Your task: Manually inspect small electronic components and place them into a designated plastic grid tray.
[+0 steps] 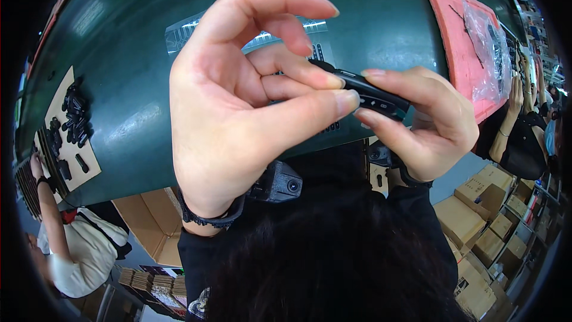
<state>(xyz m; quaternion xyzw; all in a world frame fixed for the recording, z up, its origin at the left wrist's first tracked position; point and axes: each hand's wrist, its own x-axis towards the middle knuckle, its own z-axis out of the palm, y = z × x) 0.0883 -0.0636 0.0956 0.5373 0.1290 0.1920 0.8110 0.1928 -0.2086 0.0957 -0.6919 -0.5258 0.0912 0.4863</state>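
Observation:
In front of me, above the table, a slim black handheld device [384, 105] with small white symbols along its side is held between both hands. My left hand [223, 98] pinches its left end with thumb and a finger, while the other fingers curl loosely above. The right end sits between the thumb and fingers of my right hand [438, 116]. Behind the hands lies a clear plastic sheet [177, 36] with rows of elongated outlines. A sheet bearing dark strips [320, 52] is partly hidden by my hands and the device.
The green table [131, 113] holds a pile of black devices [76, 113] on cardboard at left. A pink foam sheet [442, 30] with a clear plastic bag [485, 53] lies at right. Cardboard boxes [471, 209] stand at lower right. Other people work at both sides.

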